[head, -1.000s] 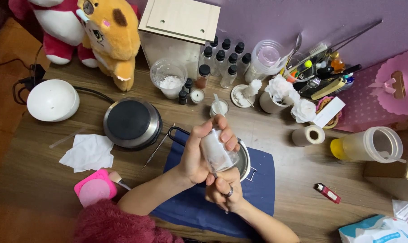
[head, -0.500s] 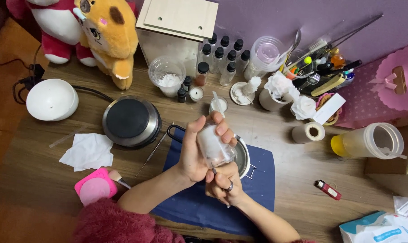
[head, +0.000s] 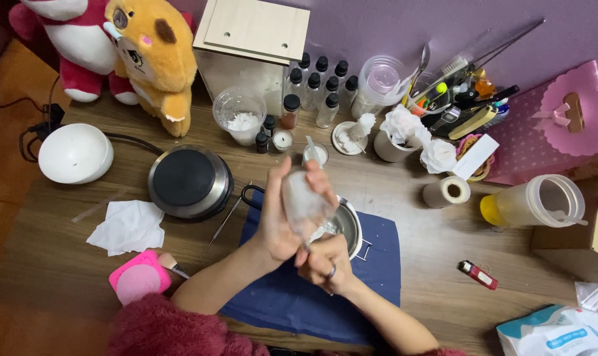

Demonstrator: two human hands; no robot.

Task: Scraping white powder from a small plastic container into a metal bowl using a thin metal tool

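Two hands meet over the middle of the table. The left hand (head: pixel 279 221) is wrapped around a frosted white jar (head: pixel 303 201), fingers curled up its side and thumb behind, holding it tilted above a small metal pot (head: pixel 344 227). The right hand (head: pixel 322 264) sits just below the jar's lower end, fingers curled in, a ring on one; whether it grips anything I cannot tell. Both hover above a dark blue cloth (head: pixel 371 277) spread on the wooden table (head: pixel 411 231). Just left of the cloth stands a round black hot plate (head: pixel 190 182), with a crumpled white tissue (head: pixel 128 226) and a pink round mould (head: pixel 139 280) beyond it. Small dark-capped bottles (head: pixel 322 86) stand well behind.
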